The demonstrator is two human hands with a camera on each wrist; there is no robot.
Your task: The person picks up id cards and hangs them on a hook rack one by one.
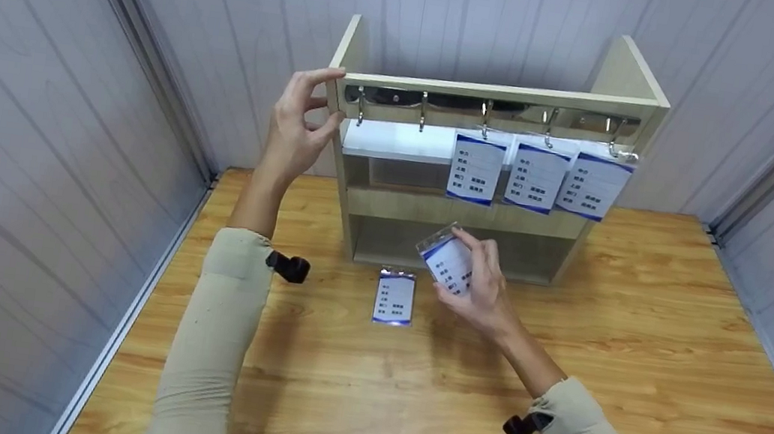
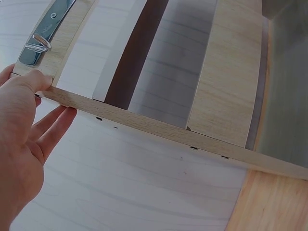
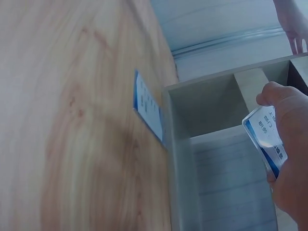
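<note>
My right hand [image 1: 486,291] holds a clear-sleeved badge card [image 1: 446,262] by its edges, tilted, in front of the wooden shelf unit [image 1: 463,214]. The right wrist view shows the same badge card [image 3: 264,134] between thumb and fingers. My left hand [image 1: 300,121] grips the unit's upper left corner; in the left wrist view thumb and fingers lie on either side of the side panel [image 2: 120,117]. Three badge cards [image 1: 475,169] hang from the right-hand hooks of the metal hook rail [image 1: 448,103]. Another badge card [image 1: 394,297] lies flat on the wooden surface before the unit.
The two left hooks [image 1: 423,112] carry no cards. Light panelled walls [image 1: 103,132] rise at the left, right and back. Wood-grain surface [image 1: 679,349] extends around the unit. Each sleeve bears a small black camera mount [image 1: 289,266].
</note>
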